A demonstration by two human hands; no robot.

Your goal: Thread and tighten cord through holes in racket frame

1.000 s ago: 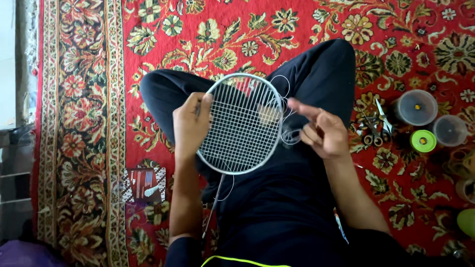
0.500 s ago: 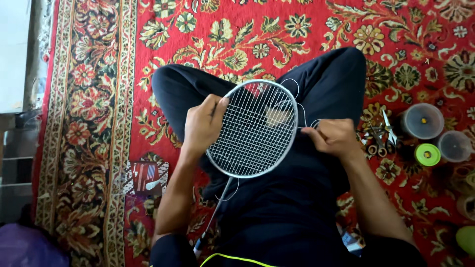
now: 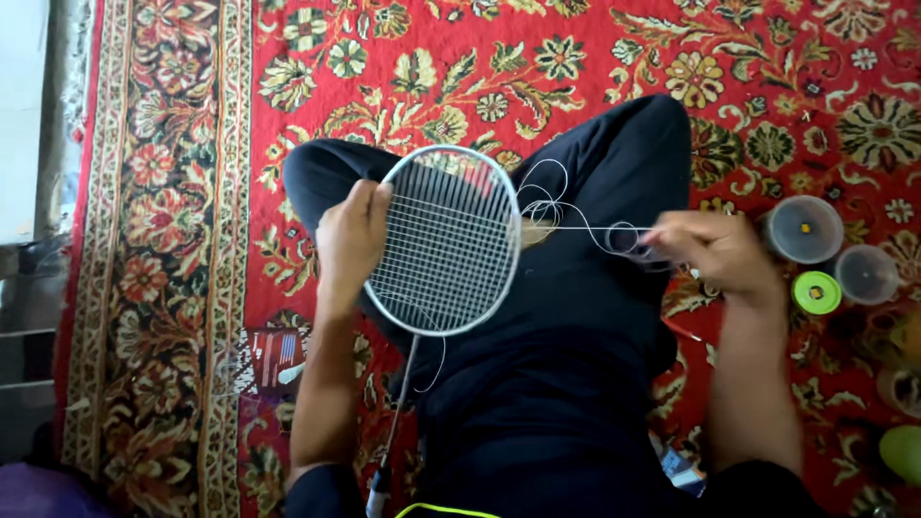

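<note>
Racket shaft runs down toward the camera between the crossed legs; above it the racket head lies flat on the lap, silver frame, white grid mostly woven. Left hand closed over the frame's left edge, thumb on the strings, as half a second ago. Right hand has moved out from the frame's right rim and now pinches the white string, drawn straight with loose loops beside the rim; judged: slack being pulled through a cross run. Farther right on the red patterned carpet: two clear round tubs, a green spool.
</note>
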